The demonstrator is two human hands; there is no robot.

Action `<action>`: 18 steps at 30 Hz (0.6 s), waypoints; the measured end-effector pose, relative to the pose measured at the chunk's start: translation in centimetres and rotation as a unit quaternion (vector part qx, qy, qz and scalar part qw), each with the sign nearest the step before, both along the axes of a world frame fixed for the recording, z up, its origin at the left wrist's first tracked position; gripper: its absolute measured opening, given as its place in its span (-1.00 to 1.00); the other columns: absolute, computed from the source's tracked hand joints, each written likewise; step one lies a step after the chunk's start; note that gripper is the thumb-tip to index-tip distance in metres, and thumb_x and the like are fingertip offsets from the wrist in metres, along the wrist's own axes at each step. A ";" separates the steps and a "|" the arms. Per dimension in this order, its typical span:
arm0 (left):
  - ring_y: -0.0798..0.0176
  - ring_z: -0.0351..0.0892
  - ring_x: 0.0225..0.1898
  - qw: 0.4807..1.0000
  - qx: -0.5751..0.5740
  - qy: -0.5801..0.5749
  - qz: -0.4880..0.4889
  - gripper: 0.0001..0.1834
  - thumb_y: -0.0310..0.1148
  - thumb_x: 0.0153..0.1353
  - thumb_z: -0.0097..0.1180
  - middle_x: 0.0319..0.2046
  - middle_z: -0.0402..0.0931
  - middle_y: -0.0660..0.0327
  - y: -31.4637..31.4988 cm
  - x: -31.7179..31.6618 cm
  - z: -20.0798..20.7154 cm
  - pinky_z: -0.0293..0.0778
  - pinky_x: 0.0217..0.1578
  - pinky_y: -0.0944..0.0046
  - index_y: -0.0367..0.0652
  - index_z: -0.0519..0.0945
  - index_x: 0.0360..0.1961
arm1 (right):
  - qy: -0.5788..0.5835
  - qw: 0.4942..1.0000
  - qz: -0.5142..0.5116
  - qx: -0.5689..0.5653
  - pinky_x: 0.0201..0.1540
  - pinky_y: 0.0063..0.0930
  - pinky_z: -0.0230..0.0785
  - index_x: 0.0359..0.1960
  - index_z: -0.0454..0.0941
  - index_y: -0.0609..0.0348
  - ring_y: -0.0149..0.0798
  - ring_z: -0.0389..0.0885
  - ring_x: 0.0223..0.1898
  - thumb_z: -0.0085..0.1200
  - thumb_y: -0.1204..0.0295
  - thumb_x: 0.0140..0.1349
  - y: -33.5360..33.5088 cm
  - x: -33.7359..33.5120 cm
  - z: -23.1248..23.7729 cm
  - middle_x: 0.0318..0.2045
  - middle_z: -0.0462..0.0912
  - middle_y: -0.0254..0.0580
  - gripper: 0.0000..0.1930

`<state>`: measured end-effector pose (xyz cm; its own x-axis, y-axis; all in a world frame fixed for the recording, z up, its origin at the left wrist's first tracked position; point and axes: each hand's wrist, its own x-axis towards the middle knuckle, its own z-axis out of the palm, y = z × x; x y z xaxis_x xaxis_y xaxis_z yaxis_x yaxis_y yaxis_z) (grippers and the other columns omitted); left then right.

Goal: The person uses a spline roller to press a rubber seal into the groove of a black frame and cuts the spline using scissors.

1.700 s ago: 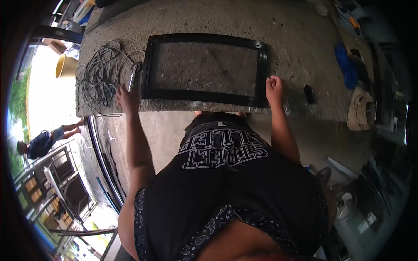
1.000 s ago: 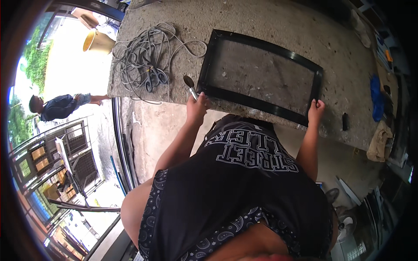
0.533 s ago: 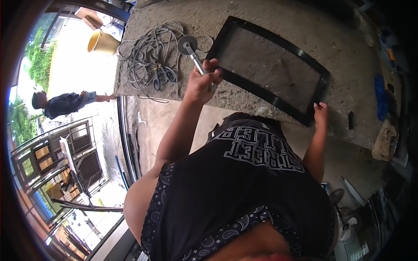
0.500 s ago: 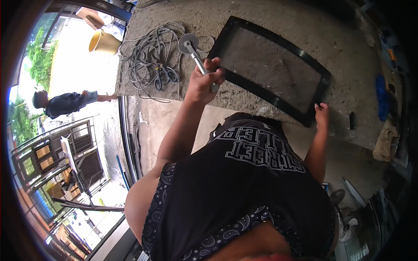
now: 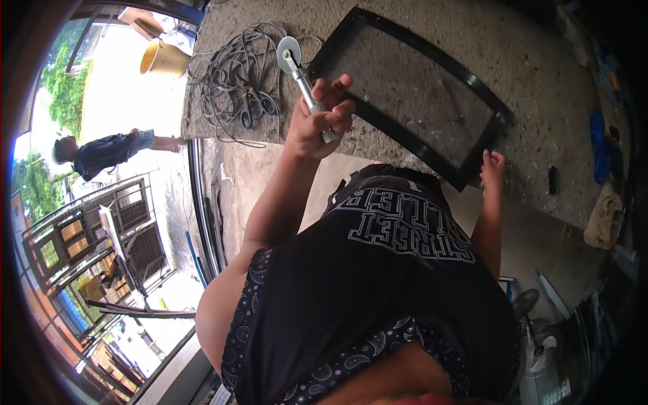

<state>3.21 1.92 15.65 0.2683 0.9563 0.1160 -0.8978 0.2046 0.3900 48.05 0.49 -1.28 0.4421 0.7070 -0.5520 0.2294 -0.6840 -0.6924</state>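
Observation:
My left hand point(image 5: 318, 123) is raised above the near edge of the worktable, closed around a spline roller point(image 5: 302, 79). The tool has a metal shaft and a round disc wheel at its upper end; one or two of my fingers stand away from the handle. Beneath and to the right lies a black frame point(image 5: 403, 138) with thin dark mesh point(image 5: 432, 81) inside it, its near corner reaching over the table edge. My right hand point(image 5: 493, 170) is beside the frame's right end, fingertips pinched together; whatever they hold is too small to make out.
A tangle of grey cord point(image 5: 223, 81) with dark-handled scissors point(image 5: 255, 108) lies left on the rough worktable point(image 5: 378, 145). A small black piece point(image 5: 553, 180), blue cloth point(image 5: 598, 145) and tan cloth point(image 5: 603, 217) are at right. Another person point(image 5: 108, 154) stands beyond the left edge, near a yellow bucket point(image 5: 164, 59).
Fingers of my left hand have loosened and lifted on the roller, whose wheel has turned and risen slightly. My right hand has moved a little left and up. The frame appears slightly higher in view.

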 end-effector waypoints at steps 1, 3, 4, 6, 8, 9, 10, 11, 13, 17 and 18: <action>0.44 0.32 -0.29 1.000 -0.001 -0.009 -0.013 -0.54 -0.73 0.02 0.21 0.23 0.29 0.16 0.0 0.5 0.3 0.33 -0.39 0.54 0.07 0.40 -0.17 | -0.092 0.993 0.023 0.066 -0.17 -0.35 0.49 0.14 0.36 0.22 -0.25 0.57 -0.27 0.20 0.14 0.26 -0.1 1.5 -1.9 -0.15 0.54 -0.15 -0.45; 0.43 0.32 -0.28 1.000 -0.004 -0.016 -0.022 -0.55 -0.73 0.02 0.21 0.24 0.29 0.16 -0.1 1.1 0.7 0.34 -0.38 0.53 0.07 0.41 -0.18 | -0.180 0.974 0.049 0.131 -0.13 -0.34 0.50 0.14 0.35 0.25 -0.18 0.59 -0.24 0.21 0.13 0.26 0.5 2.2 -3.1 -0.08 0.53 -0.06 -0.44; 0.40 0.36 -0.27 1.000 -0.009 -0.014 -0.017 -0.55 -0.76 0.01 0.16 0.23 0.30 0.16 -0.2 1.5 0.9 0.38 -0.38 0.49 0.08 0.41 -0.21 | -0.202 0.964 0.056 0.163 -0.06 -0.33 0.47 0.13 0.36 0.26 -0.15 0.60 -0.19 0.21 0.12 0.26 0.8 2.2 -3.0 -0.05 0.53 -0.01 -0.43; 0.37 0.39 -0.26 1.000 -0.014 -0.013 -0.014 -0.54 -0.79 0.00 0.12 0.22 0.31 0.16 -0.2 1.9 0.7 0.41 -0.37 0.45 0.10 0.42 -0.24 | -0.225 0.953 0.061 0.194 0.01 -0.32 0.45 0.12 0.37 0.27 -0.12 0.61 -0.13 0.21 0.10 0.26 1.6 1.8 -2.0 -0.03 0.53 0.04 -0.43; 0.36 0.39 -0.28 1.000 -0.014 -0.011 -0.007 -0.59 -0.75 0.02 0.15 0.16 0.34 0.19 -0.3 2.3 0.2 0.40 -0.38 0.41 0.08 0.40 -0.28 | -0.171 0.974 0.041 0.143 0.00 -0.32 0.46 0.08 0.40 0.28 -0.11 0.62 -0.08 0.21 0.12 0.26 2.2 0.3 1.0 0.02 0.52 0.09 -0.46; 0.37 0.38 -0.29 0.999 -0.027 0.028 0.002 -0.66 -0.67 0.09 0.17 0.05 0.36 0.24 -0.2 2.2 -0.2 0.38 -0.40 0.38 0.06 0.36 -0.33 | -0.139 0.974 0.027 0.179 -0.01 -0.34 0.46 0.07 0.41 0.29 -0.11 0.62 -0.08 0.21 0.13 0.26 2.5 0.8 0.4 0.01 0.54 0.09 -0.47; 0.38 0.36 -0.35 0.993 -0.061 0.090 0.034 -0.72 -0.59 0.17 0.16 -0.06 0.36 0.23 -0.2 2.4 -0.7 0.36 -0.42 0.36 0.04 0.33 -0.34 | -0.112 0.971 0.007 0.213 -0.01 -0.35 0.46 0.05 0.42 0.30 -0.12 0.62 -0.07 0.21 0.14 0.27 2.8 1.7 -1.0 0.00 0.55 0.09 -0.49; 0.41 0.31 -0.39 0.970 -0.064 0.224 0.073 -0.75 -0.43 0.26 0.20 -0.25 0.32 0.34 -0.2 3.0 0.1 0.35 -0.38 0.36 0.04 0.31 -0.31 | -0.096 0.966 0.014 0.241 -0.01 -0.37 0.46 0.03 0.44 0.29 -0.14 0.63 -0.08 0.21 0.15 0.27 3.2 2.8 -2.6 -0.02 0.57 0.07 -0.52; 0.36 0.40 -0.48 0.903 -0.082 0.399 0.134 -0.80 -0.42 0.35 0.10 -0.47 0.38 0.30 -0.7 2.8 -2.6 0.42 -0.42 0.29 -0.03 0.30 -0.35 | -0.066 0.959 0.040 0.274 -0.02 -0.38 0.45 -0.02 0.48 0.27 -0.18 0.63 -0.08 0.21 0.17 0.28 4.6 3.9 -3.6 -0.07 0.60 0.02 -0.56; 0.40 0.36 -0.63 0.821 -0.138 0.544 0.106 -0.79 -0.36 0.37 0.09 -0.61 0.37 0.26 -2.5 4.3 -5.8 0.37 -0.56 0.36 -0.11 0.33 -0.35 | -0.119 0.941 0.074 0.308 0.02 -0.33 0.42 -0.04 0.53 0.21 -0.18 0.61 -0.05 0.24 0.16 0.24 8.0 5.3 -4.1 -0.05 0.60 -0.02 -0.59; 0.41 0.34 -0.64 0.807 -0.161 0.563 0.079 -0.80 -0.35 0.37 0.09 -0.62 0.37 0.28 -3.5 4.7 -6.2 0.33 -0.60 0.38 -0.12 0.33 -0.34 | -0.144 0.936 0.079 0.311 0.04 -0.31 0.41 -0.04 0.53 0.21 -0.15 0.59 -0.03 0.24 0.14 0.23 8.9 4.9 -3.3 -0.04 0.59 -0.01 -0.58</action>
